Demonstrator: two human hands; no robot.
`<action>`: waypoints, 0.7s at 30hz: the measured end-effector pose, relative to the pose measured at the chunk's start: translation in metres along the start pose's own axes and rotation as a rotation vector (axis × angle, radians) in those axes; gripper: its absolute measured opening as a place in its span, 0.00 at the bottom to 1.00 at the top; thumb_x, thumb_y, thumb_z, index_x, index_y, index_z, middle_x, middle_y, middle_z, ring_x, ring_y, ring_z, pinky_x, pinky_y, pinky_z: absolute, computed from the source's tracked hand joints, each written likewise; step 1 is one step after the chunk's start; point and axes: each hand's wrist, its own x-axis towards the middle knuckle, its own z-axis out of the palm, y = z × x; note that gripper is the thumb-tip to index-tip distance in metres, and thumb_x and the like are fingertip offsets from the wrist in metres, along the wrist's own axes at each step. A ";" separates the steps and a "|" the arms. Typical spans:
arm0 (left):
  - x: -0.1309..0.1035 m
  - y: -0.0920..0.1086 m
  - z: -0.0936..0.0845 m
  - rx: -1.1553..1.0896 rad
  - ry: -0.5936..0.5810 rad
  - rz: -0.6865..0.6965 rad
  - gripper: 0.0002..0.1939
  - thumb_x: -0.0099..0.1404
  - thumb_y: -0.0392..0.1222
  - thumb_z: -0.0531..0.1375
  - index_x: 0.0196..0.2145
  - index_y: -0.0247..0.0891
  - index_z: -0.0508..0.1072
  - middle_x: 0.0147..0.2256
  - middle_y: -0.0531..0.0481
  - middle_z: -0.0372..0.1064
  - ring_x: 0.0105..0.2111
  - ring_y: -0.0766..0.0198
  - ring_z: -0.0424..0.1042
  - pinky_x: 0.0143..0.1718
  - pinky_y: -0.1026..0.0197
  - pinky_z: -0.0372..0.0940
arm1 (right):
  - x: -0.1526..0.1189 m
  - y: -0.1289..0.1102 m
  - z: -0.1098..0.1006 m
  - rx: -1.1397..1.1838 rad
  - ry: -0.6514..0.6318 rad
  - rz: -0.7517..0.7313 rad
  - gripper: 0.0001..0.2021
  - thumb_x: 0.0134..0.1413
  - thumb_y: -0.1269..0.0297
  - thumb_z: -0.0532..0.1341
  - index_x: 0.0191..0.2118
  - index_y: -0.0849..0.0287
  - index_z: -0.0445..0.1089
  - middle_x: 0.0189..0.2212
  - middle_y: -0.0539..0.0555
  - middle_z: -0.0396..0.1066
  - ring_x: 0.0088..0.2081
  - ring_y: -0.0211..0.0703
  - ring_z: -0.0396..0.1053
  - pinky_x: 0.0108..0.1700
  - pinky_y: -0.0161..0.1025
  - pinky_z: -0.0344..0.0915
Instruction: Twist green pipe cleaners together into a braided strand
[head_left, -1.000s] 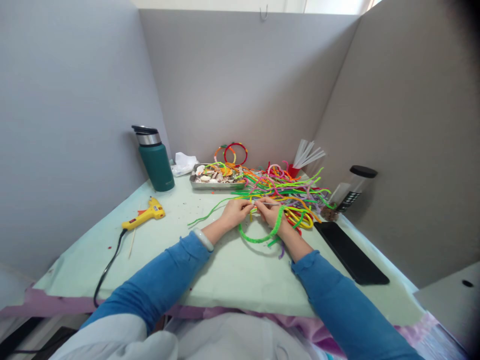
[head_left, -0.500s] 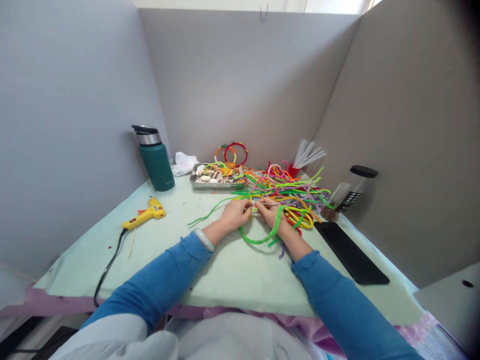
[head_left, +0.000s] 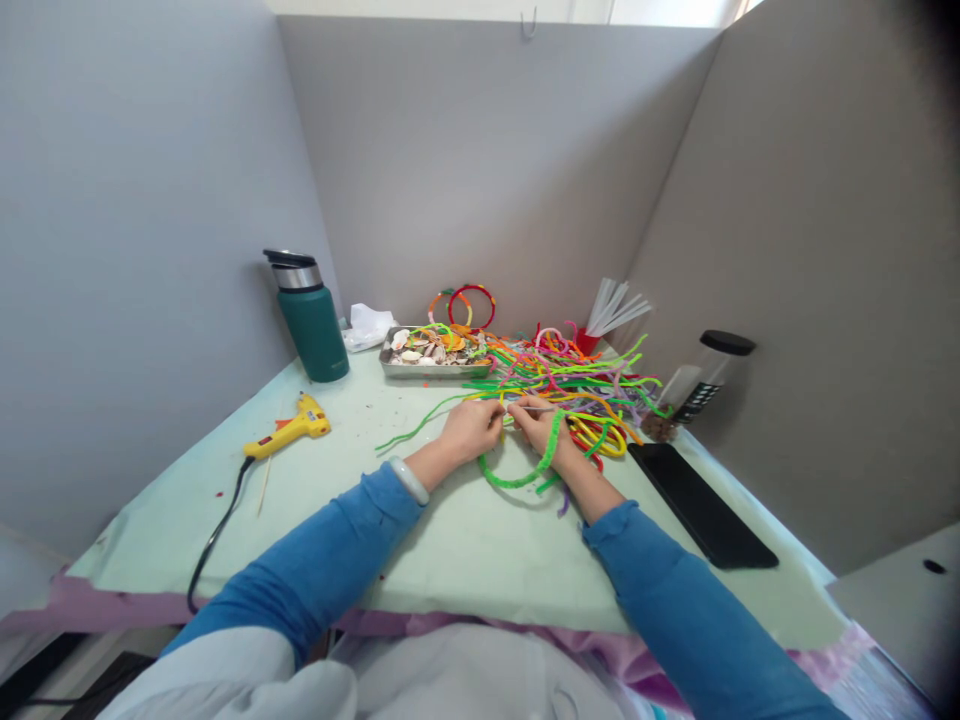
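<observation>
A fuzzy green pipe-cleaner hoop (head_left: pixel 517 484) hangs between my hands, its lower curve over the table. My left hand (head_left: pixel 472 430) is closed in a pinch at the hoop's far side. Opposite it, with fingertips almost meeting, my right hand (head_left: pixel 534 425) pinches too, and the hoop passes over its wrist side. A thin pale strand runs by the right fingers; its ends are hard to make out. Loose coloured pipe cleaners (head_left: pixel 555 375) lie in a heap just beyond both hands, some reaching under the right one.
At left are a yellow glue gun (head_left: pixel 296 428) with a black cord and a green bottle (head_left: pixel 313 325). A metal tray (head_left: pixel 435 373) of shells stands behind, two finished-looking rings (head_left: pixel 472 290) beyond it. On the right lie a black phone-like slab (head_left: pixel 705 505) and a clear black-lidded container (head_left: pixel 709 375).
The hoop has shifted very slightly near my right wrist. Both hands stay in nearly the same place, still pinching.
</observation>
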 end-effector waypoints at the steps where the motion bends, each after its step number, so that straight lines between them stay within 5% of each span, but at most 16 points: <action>1: 0.000 0.000 0.000 0.012 -0.003 0.000 0.13 0.59 0.40 0.50 0.37 0.38 0.73 0.33 0.46 0.72 0.32 0.61 0.68 0.33 0.63 0.57 | 0.000 0.000 0.000 -0.008 0.001 -0.004 0.12 0.47 0.58 0.56 0.21 0.60 0.65 0.14 0.47 0.61 0.16 0.33 0.57 0.19 0.31 0.53; 21: 0.000 -0.001 -0.001 0.101 -0.013 0.042 0.15 0.60 0.40 0.48 0.35 0.38 0.73 0.33 0.46 0.73 0.33 0.60 0.70 0.33 0.61 0.59 | -0.001 -0.002 -0.001 0.019 -0.027 0.013 0.11 0.47 0.59 0.56 0.21 0.59 0.64 0.14 0.46 0.61 0.17 0.33 0.59 0.20 0.32 0.54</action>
